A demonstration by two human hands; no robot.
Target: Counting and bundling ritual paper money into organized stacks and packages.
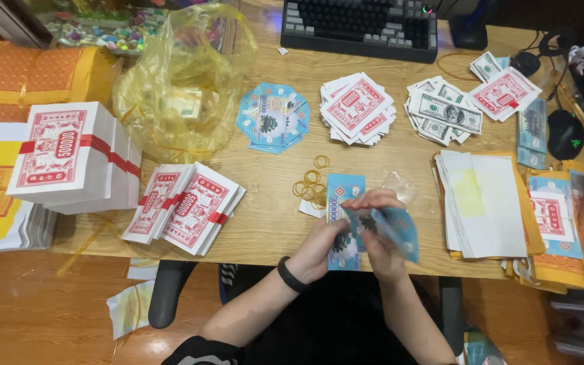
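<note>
Blue printed paper notes [366,230], a thin sheaf, sit pinched between both hands at the wooden desk's [272,216] near edge: left hand [322,247] grips the lower end, right hand [376,230] closes fingers over the top. Yellow rubber bands [310,184] lie just beyond the left hand.

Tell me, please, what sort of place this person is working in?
Probably a home desk used for sorting paper goods: a wooden desk holding a keyboard and computer mouse, with banded stacks of printed paper notes.
</note>
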